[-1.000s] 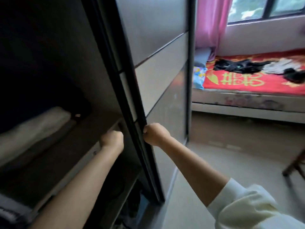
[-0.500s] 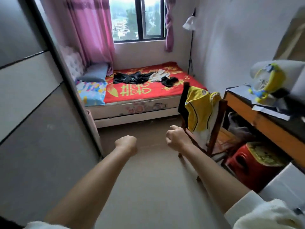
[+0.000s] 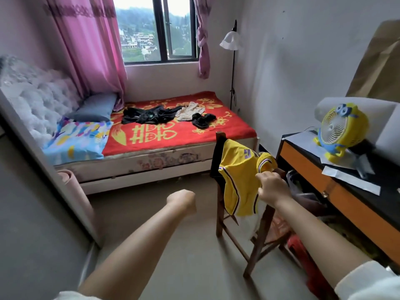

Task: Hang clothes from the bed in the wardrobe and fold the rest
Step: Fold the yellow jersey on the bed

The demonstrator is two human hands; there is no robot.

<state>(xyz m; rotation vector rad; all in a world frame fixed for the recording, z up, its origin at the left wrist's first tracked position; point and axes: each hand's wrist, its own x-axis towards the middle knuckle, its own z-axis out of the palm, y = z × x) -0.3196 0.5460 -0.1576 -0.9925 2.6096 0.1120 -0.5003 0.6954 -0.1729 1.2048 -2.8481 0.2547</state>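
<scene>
Black clothes (image 3: 149,115) lie on the bed (image 3: 194,135). Left hand (image 3: 181,201): grip curled, holding nothing. Right hand (image 3: 271,187): grip at the yellow jersey (image 3: 240,169), hold unclear.

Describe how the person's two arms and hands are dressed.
Both forearms are bare, with white sleeves pushed up near the elbows: a sliver at the left sleeve, a thicker bunched cuff at the right sleeve. The left hand and right hand wear no gloves; no rings or watch show.
</scene>
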